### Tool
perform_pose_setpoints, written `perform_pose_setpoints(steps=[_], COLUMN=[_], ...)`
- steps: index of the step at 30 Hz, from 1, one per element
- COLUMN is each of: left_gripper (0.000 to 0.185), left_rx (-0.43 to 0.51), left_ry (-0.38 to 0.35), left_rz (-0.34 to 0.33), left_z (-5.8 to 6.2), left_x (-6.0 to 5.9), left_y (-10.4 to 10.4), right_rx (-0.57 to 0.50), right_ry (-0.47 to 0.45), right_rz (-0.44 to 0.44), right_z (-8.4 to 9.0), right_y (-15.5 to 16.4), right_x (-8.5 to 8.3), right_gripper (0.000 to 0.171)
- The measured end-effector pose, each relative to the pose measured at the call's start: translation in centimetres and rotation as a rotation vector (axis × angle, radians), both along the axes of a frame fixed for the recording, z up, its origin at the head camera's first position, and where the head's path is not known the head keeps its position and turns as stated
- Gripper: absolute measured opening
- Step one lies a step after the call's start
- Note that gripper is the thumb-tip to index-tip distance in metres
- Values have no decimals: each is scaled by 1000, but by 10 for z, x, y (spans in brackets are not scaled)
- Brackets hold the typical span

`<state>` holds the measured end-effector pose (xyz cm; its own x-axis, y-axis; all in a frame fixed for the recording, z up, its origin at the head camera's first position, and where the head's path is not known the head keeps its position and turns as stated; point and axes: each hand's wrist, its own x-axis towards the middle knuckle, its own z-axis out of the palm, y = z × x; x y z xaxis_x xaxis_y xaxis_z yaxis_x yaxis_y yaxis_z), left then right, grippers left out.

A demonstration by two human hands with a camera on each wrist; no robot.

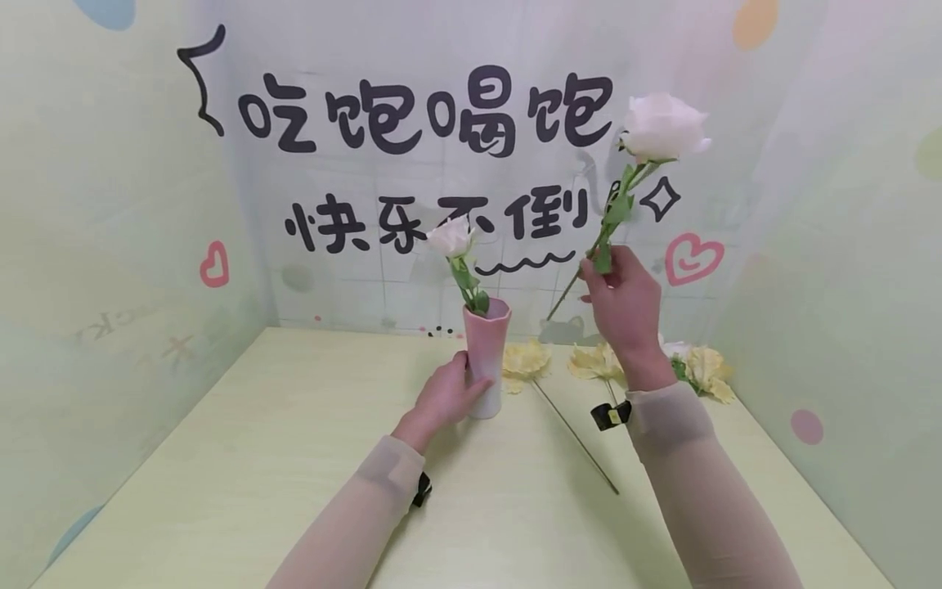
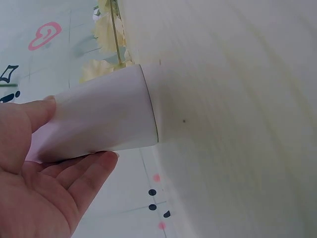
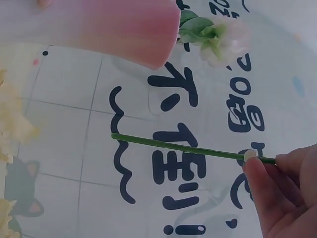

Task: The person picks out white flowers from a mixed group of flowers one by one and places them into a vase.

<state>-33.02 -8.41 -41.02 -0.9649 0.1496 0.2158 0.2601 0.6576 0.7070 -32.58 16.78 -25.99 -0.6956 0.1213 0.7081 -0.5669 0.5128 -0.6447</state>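
A vase (image 1: 486, 352), pink at the top and fading to white below, stands upright on the table with one pale pink rose (image 1: 450, 237) in it. My left hand (image 1: 445, 393) grips the vase low on its body, thumb on one side and fingers on the other, as the left wrist view shows. Up and to the right of the vase, my right hand (image 1: 625, 303) pinches the green stem (image 3: 188, 148) of a second pale pink rose (image 1: 665, 128) between thumb and fingers. Its bloom points up, and the stem's lower end slants down left, above the vase's rim level.
A yellow flower (image 1: 527, 360) with a long bare stem lies right of the vase on the pale table (image 1: 221, 458). Further right lie another yellow flower (image 1: 594, 360) and a yellow bloom (image 1: 708, 372) beside a white one. Printed wall panels (image 1: 324, 286) enclose the table's back and sides.
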Motion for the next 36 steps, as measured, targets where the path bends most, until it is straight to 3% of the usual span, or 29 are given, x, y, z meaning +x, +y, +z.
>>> perform_pose_setpoints(steps=[9,17,25,36], left_gripper=[63,64,66,63], left_rx=[6,-15,-22,-27], left_ry=[3,-2,-11,13], left_rz=[0,3,3,-4], left_z=[3,3,2,2], left_x=[-2,-1,-1,-1], left_y=[0,1,1,0], right_rx=[-115,-150,-20,131], right_ry=[75,95,33,-137], right_rz=[106,181,202,221], right_z=[10,19,18,5], right_y=[-16,-30,-47,-66], right_x=[1,4,1,-7], right_gripper=[27,26,24,21])
